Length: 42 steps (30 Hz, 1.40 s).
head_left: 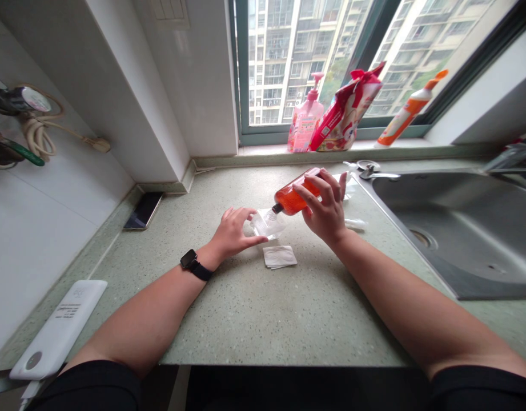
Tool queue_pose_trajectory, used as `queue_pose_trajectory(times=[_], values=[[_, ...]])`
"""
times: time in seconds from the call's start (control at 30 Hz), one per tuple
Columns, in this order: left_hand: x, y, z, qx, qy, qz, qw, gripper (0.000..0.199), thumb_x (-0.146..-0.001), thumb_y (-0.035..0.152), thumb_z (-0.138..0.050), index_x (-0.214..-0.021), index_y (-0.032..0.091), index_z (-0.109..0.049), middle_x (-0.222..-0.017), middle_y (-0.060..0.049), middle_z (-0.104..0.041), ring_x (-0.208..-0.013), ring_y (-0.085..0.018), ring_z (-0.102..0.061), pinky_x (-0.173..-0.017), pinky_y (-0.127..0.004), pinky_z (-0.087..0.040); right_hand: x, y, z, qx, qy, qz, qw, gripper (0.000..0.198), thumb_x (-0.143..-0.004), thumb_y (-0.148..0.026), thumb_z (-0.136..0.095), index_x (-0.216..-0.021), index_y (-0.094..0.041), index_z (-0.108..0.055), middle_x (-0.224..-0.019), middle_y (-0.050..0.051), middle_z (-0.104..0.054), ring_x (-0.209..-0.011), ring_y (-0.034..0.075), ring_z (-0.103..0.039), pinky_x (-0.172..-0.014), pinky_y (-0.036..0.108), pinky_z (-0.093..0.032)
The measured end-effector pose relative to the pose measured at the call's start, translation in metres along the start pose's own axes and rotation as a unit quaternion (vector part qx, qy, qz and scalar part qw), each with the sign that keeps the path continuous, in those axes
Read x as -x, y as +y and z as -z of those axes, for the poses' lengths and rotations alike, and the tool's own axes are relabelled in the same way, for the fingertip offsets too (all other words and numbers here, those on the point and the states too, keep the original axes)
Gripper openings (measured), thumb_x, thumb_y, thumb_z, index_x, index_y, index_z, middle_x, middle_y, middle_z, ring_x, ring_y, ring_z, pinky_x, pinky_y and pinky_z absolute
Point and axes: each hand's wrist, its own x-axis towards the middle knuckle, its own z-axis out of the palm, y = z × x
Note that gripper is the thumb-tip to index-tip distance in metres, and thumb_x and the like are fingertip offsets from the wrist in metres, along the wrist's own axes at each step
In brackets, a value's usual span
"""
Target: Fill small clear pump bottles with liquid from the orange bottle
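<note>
My right hand [329, 211] grips a clear bottle of orange-red liquid [292, 197], tipped so that its dark neck points down to the left. The neck is at the mouth of a small clear container [268, 224]; whether liquid is flowing out I cannot tell. With thumb and fingers on either side, my left hand [235, 231] holds that container just above the counter. Directly in front of it lies a folded white tissue [280, 257]. A small white tube-like item [356, 225] lies beyond my right wrist, partly hidden.
At right is a steel sink [455, 228]. A pink pump bottle [305, 123], a red pouch [348, 111] and an orange-white bottle [406, 117] stand on the windowsill. A phone [143, 211] and a white power bank [59, 328] lie on the left of the counter [263, 319].
</note>
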Motion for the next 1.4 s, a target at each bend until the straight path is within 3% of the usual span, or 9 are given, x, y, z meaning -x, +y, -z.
queue_pose_trajectory(times=[0.27, 0.5, 0.77, 1.4], values=[[0.0, -0.0003, -0.0006, -0.001, -0.002, 0.01, 1.0, 0.07, -0.083, 0.067, -0.087, -0.133, 0.026, -0.06, -0.127, -0.008, -0.075, -0.123, -0.034, -0.071, -0.131, -0.068, -0.03, 0.001, 0.0028, -0.0009, -0.011, -0.009, 0.004, 1.0, 0.086, -0.094, -0.01, -0.064, -0.164, -0.055, -0.04, -0.156, 0.001, -0.058, -0.156, 0.038, -0.045, -0.132, 0.079, -0.02], [0.0001, -0.0011, -0.0006, 0.004, 0.0, 0.006, 1.0, 0.07, -0.083, 0.067, -0.087, -0.133, 0.026, -0.06, -0.126, -0.008, -0.075, -0.123, -0.033, -0.071, -0.132, -0.067, -0.029, -0.0028, 0.0, 0.0011, -0.002, 0.022, 0.022, 1.0, 0.084, -0.097, -0.01, -0.062, -0.165, -0.053, -0.038, -0.149, 0.002, -0.061, -0.154, 0.035, -0.048, -0.133, 0.076, -0.021], [-0.0002, -0.0022, -0.0025, 0.005, 0.007, 0.003, 1.0, 0.071, -0.081, 0.068, -0.087, -0.133, 0.027, -0.06, -0.126, -0.008, -0.076, -0.12, -0.032, -0.072, -0.131, -0.067, -0.029, 0.0008, 0.0034, 0.0006, 0.003, -0.04, -0.008, 0.999, 0.087, -0.091, -0.01, -0.063, -0.162, -0.055, -0.04, -0.155, 0.001, -0.058, -0.156, 0.039, -0.045, -0.132, 0.081, -0.017], [0.0001, -0.0029, -0.003, 0.004, 0.011, -0.001, 1.0, 0.072, -0.082, 0.068, -0.087, -0.134, 0.026, -0.059, -0.124, -0.008, -0.076, -0.12, -0.032, -0.072, -0.131, -0.067, -0.03, -0.0024, 0.0018, 0.0018, -0.005, -0.008, 0.01, 1.0, 0.091, -0.093, -0.008, -0.063, -0.165, -0.058, -0.035, -0.154, 0.001, -0.059, -0.154, 0.038, -0.048, -0.132, 0.079, -0.02]])
